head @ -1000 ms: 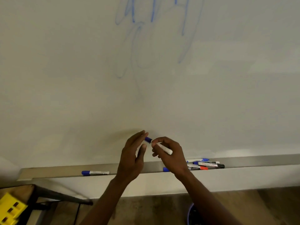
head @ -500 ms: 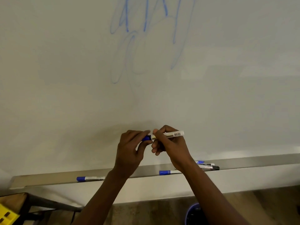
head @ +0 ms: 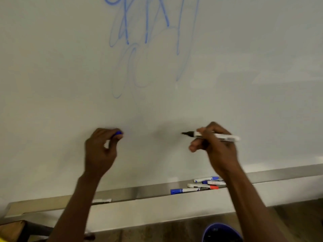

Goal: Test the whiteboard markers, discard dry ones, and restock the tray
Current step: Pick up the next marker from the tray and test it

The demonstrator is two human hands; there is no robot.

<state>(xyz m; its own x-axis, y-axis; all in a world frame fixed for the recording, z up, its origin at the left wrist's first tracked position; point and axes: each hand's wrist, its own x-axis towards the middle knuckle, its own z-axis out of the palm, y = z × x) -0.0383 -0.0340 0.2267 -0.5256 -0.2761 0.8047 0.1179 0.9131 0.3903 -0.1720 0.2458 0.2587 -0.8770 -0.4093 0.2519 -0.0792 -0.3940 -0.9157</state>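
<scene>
- Two hands, both occupied, are held apart in front of the whiteboard [head: 52,75] at mid-frame.
- Right hand [head: 216,147], right of centre: fingers curled round the white barrel of an uncapped marker [head: 209,135]; its dark tip points toward frame left and sits close to the board, though contact cannot be confirmed.
- Left hand [head: 101,151], left of centre: fingers closed on a blue cap [head: 118,133], only the end of which shows between fingertip and thumb.
- Blue scribbles [head: 145,32], top centre: strong strokes above, fainter loops below, useful for comparison.
- Tray [head: 279,175], a grey metal ledge across the lower frame: a cluster of capped markers [head: 206,185] lies lower right of centre, blue and red caps showing; one more marker [head: 102,200] lies lower left, partly behind the left forearm.
- Blue bin [head: 220,232], bottom edge right of centre: the likely place for dry pens.
- Step in hand, as judged: test stroke with the uncapped marker.
- Advice: press the tip flat on bare board below the old scribbles, so the new line reads alone.
- Advice: draw a long, steady stroke; a short dab may flatter a failing pen.
- Advice: keep the cap pinched ready, so the marker is recapped whatever the result.
- Risk: confusing faint existing loops with the fresh line.
</scene>
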